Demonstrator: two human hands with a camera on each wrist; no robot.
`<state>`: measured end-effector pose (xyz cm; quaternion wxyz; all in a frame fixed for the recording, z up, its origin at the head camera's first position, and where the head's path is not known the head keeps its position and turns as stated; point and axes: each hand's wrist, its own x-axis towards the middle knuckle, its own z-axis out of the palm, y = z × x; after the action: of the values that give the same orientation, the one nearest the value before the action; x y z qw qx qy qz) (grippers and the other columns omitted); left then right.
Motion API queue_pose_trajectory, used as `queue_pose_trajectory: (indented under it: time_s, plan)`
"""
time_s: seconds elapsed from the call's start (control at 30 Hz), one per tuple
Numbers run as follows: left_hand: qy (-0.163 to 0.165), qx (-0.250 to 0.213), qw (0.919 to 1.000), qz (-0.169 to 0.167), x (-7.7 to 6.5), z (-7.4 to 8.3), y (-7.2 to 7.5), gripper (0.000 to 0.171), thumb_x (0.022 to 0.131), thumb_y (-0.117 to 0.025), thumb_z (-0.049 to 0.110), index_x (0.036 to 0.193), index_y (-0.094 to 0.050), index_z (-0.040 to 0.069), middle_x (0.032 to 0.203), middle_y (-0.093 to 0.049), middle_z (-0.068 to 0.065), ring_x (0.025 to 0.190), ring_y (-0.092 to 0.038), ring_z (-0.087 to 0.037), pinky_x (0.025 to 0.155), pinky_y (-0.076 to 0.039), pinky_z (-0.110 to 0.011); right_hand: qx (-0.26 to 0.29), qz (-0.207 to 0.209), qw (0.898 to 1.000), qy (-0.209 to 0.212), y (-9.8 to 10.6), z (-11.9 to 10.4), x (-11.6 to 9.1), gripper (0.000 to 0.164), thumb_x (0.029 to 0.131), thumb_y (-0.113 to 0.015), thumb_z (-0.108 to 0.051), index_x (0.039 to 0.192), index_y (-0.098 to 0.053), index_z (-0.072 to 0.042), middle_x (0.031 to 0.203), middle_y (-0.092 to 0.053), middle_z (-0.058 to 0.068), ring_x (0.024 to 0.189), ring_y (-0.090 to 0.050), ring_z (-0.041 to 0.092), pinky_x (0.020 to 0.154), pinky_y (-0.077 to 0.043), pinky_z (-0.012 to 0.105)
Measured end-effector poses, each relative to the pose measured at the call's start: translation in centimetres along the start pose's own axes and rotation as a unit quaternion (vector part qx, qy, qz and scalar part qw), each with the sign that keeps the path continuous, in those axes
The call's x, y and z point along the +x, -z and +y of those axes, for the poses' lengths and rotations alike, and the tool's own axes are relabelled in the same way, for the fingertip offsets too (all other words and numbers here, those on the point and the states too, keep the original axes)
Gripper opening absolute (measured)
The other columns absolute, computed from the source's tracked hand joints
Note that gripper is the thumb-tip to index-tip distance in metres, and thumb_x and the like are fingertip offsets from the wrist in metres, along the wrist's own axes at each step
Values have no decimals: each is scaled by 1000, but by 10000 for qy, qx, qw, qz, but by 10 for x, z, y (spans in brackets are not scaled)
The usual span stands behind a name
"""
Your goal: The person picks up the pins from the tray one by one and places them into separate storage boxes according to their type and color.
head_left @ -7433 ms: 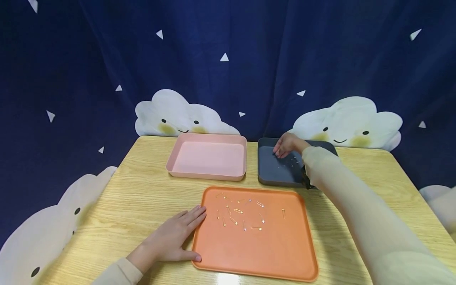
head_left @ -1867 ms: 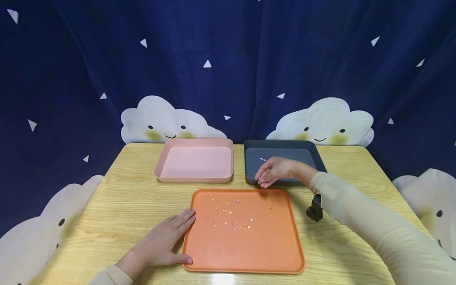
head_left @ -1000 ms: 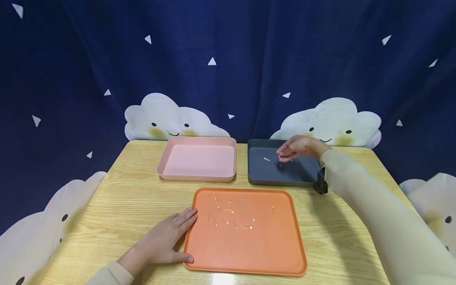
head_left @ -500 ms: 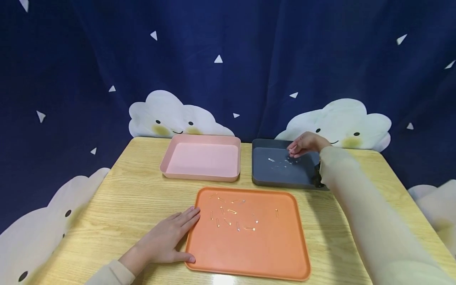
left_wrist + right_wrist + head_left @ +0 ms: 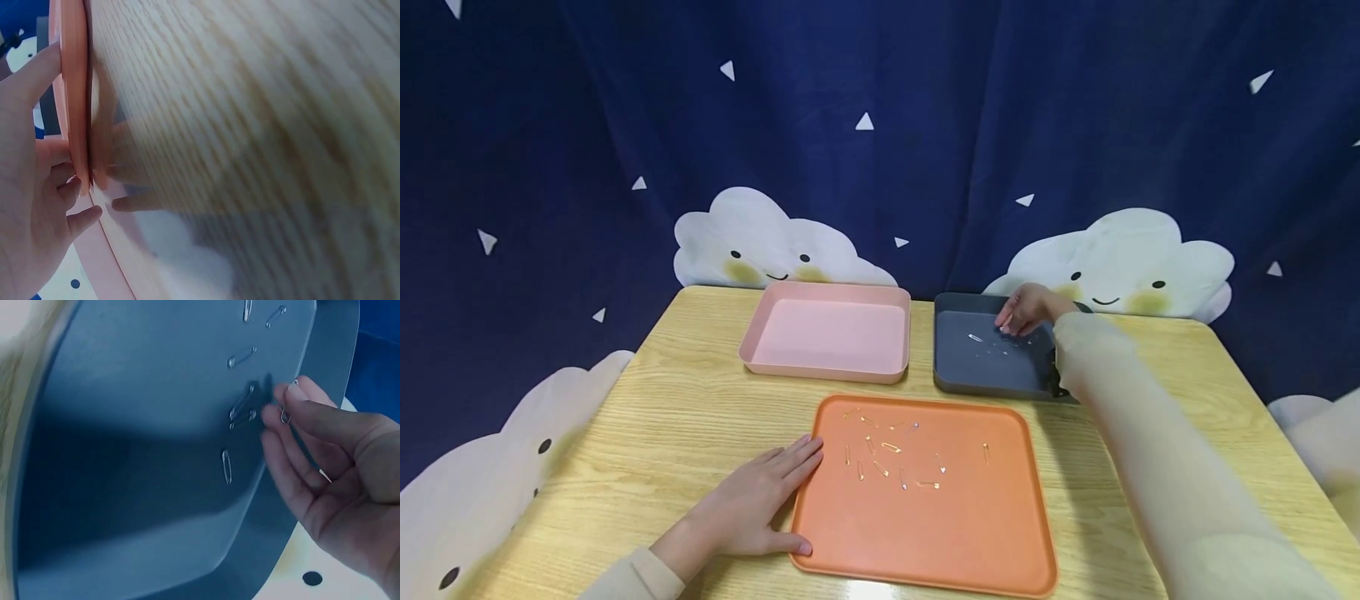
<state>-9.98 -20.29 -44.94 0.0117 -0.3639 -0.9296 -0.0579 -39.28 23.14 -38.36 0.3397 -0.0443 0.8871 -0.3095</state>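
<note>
My right hand [image 5: 1028,306] is inside the dark grey tray [image 5: 958,367] at the back right. In the right wrist view its thumb and fingertips pinch a small silver safety pin [image 5: 285,417]; a second shiny pin [image 5: 324,475] shows against the lower fingers. Several silver safety pins [image 5: 226,466] lie scattered on the dark tray's floor beside the fingertips. My left hand [image 5: 752,507] rests with straight fingers along the left edge of the orange tray [image 5: 925,542], the thumb on its rim. Several safety pins [image 5: 891,447], mostly gold with a few silver, are spread over that tray's back half.
A pink tray [image 5: 835,333] stands at the back, left of the dark one. All three trays sit on a wooden table [image 5: 677,400]. Behind the table hangs a dark blue curtain [image 5: 805,108] printed with clouds. A black wrist device [image 5: 1057,375] hangs below my right sleeve.
My right hand has moved from the orange tray's back edge up into the dark tray, then shifted slightly left. A silver pin has gone from the orange tray. My left hand stays put.
</note>
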Motion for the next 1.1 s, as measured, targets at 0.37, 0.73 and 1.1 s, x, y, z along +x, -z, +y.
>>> queue_pose_trajectory:
  time_s: [0.37,0.73,1.1]
  plan:
    - [-110,125,9998,77,1,2,3,102,80,-50,80,147,-43,2,155,-43,-14,143,-44,-29,107,-48,-45,-426,130,9988,220,-6,-5,6,25,86,-63,12,110,-64,18,73,-71,-1,68,-63,6,76,-61,27]
    - [-88,149,9998,-27,2,3,5,102,81,-50,80,147,-42,2,156,-42,-14,144,-42,-29,108,-47,-44,-579,-55,9952,785,5,19,30,21,83,-68,5,103,-71,6,80,-72,3,72,-63,10,74,-61,31]
    - [23,67,9999,-121,2,4,4,103,80,-50,81,147,-43,2,155,-42,-14,144,-42,-29,109,-47,-45,-348,563,9816,1789,-51,-34,-40,32,88,-70,-8,115,-67,8,102,-75,18,83,-71,16,84,-61,40]
